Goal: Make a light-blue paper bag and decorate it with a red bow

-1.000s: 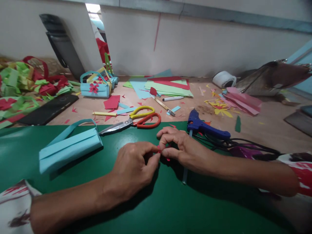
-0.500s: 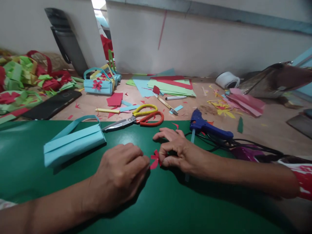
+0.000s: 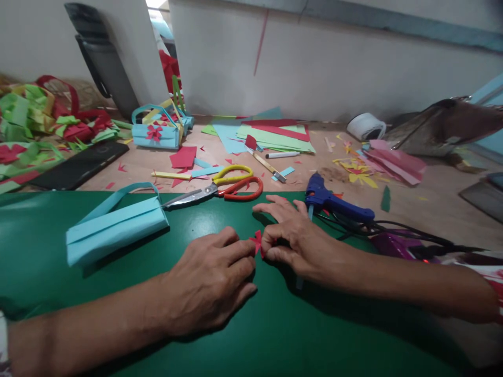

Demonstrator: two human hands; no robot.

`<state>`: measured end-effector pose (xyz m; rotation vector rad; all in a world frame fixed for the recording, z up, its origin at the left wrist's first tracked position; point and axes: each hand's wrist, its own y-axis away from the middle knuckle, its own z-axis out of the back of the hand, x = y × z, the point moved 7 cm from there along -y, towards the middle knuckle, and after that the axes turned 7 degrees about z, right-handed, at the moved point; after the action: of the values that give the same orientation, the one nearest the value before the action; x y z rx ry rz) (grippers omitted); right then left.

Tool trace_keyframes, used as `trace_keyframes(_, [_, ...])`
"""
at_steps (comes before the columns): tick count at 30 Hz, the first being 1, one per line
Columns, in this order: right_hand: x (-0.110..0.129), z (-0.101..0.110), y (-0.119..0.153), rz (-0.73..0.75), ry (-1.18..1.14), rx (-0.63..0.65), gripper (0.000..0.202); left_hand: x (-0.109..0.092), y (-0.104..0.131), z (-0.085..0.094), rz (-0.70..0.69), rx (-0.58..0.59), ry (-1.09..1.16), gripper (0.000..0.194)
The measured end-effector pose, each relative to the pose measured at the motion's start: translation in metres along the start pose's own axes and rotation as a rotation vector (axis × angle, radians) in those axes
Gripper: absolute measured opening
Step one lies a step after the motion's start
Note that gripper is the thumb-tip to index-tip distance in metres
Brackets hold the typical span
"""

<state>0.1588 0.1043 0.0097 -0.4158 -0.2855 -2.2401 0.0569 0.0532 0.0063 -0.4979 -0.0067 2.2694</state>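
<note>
A small red paper flower (image 3: 257, 242) is between my hands, just above the green mat (image 3: 298, 335). My right hand (image 3: 293, 235) pinches its right side between thumb and index finger, with the other fingers spread. From the left, a fingertip of my left hand (image 3: 216, 280) touches a petal; the thumb lies apart, lower down. A light-blue paper handbag (image 3: 118, 230) with a strap lies to the left. Scissors (image 3: 220, 188) with yellow and orange handles lie behind my hands. A blue glue gun (image 3: 334, 201) is just beyond my right hand, its glue stick partly hidden.
At the back lie coloured paper sheets (image 3: 275, 136), a white pen (image 3: 283, 155) and a cutter (image 3: 269, 166). A second blue bag with a red flower (image 3: 155, 135), a phone (image 3: 82, 165) and piled paper pieces (image 3: 39, 115) are left. Black cables (image 3: 393, 230) run right.
My left hand has moved right and its fingers have uncurled from a closed shape to touch the flower. My right hand keeps its pinch. The view has shifted slightly.
</note>
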Motion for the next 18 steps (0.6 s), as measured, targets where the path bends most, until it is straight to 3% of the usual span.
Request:
trace_keyframes(11, [-0.0089,-0.0021,0.0024,-0.123,-0.015,0.006,0.015,0.0026,-0.0029,-0.0024,0.055,0.022,0.052,0.022])
trace_keyframes(18, [-0.0074,-0.0018,0.0014,-0.117,0.014,0.015,0.016,0.0043,-0.0058,-0.005,0.083,0.054,0.054,0.025])
